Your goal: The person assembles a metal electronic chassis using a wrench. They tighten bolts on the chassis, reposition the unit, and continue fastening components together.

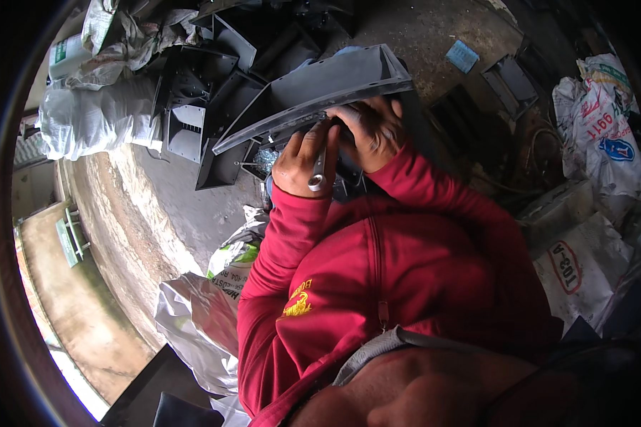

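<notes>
A long grey metal trough (pixel 320 85) lies tilted in front of me, its near edge toward my body. My left hand (pixel 300 162) is closed round a wrench (pixel 316 178), whose ring end sticks out toward my chest. Just under the trough's near edge, my right hand (pixel 374 132) has its fingers bent, with the index finger reaching toward my left fingertips. What those right fingers grip is hidden. Beside my left wrist is a heap of small shiny metal hardware (pixel 266 159), partly covered by the hand and the trough.
More dark metal housings (pixel 224 92) are piled beyond and to the left. White sacks (pixel 96 117) stand at the far left, and printed sacks (pixel 612 135) at the right. A blue piece (pixel 462 55) lies on the concrete floor, near another grey housing (pixel 511 84).
</notes>
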`<action>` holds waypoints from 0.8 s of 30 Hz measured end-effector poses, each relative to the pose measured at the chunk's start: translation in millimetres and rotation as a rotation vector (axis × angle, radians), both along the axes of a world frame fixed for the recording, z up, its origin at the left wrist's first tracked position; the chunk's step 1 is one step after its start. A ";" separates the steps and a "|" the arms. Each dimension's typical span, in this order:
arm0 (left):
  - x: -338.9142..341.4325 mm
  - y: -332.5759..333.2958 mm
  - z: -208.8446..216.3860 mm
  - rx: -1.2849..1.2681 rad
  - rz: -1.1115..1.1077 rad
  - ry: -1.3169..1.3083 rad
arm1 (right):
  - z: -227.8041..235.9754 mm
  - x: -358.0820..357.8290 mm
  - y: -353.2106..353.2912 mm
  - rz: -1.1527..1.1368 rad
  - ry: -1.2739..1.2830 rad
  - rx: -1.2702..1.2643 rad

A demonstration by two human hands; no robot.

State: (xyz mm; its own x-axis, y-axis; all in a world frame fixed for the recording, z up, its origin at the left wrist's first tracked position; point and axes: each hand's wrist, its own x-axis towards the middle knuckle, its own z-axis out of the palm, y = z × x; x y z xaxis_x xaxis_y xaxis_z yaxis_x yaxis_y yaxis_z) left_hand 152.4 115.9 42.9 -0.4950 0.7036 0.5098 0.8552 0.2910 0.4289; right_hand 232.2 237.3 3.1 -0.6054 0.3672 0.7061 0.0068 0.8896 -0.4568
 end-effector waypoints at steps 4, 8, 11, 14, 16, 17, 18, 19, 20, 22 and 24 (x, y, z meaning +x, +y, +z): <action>-6.1 2.4 1.3 0.012 -0.032 -0.040 | -4.4 0.1 1.9 -0.010 -0.017 -0.007; -20.1 -20.7 -17.5 0.303 0.084 -1.175 | -6.6 4.2 -1.5 0.002 -0.073 -0.028; -21.8 -27.0 -30.5 0.461 0.207 -1.308 | -1.5 4.9 -3.0 0.005 -0.155 -0.057; -19.9 -26.9 -18.3 0.524 0.198 -1.312 | -1.7 5.2 -2.4 0.004 -0.132 -0.057; -9.3 -25.5 -9.7 0.506 0.117 -1.170 | 1.1 4.3 -2.9 -0.001 -0.121 -0.068; -6.2 -23.9 -10.3 0.418 0.097 -0.979 | 1.6 4.6 -3.8 -0.003 -0.119 -0.074; -4.4 -22.2 -11.1 0.330 0.077 -0.789 | -0.7 4.5 -4.3 0.007 -0.095 -0.077; -3.7 -19.6 -10.6 0.243 0.055 -0.596 | -3.6 3.2 -3.1 0.017 -0.069 -0.080; -2.8 -17.2 -8.4 0.205 0.060 -0.451 | -4.5 2.2 -2.0 0.026 -0.042 -0.082; -0.8 -11.4 -3.2 0.128 0.064 -0.165 | -2.2 2.6 -0.6 0.043 -0.079 -0.076; 1.7 -6.6 -3.0 0.107 0.042 -0.022 | -1.5 4.7 1.3 0.057 -0.118 -0.065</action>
State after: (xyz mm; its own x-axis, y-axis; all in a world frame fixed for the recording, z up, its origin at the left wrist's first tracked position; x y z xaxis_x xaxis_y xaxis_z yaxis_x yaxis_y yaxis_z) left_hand 154.1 109.3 39.9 -0.5351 0.6241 0.5694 0.8332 0.2784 0.4779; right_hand 237.0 238.7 1.7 -0.7040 0.3723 0.6048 0.0141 0.8587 -0.5122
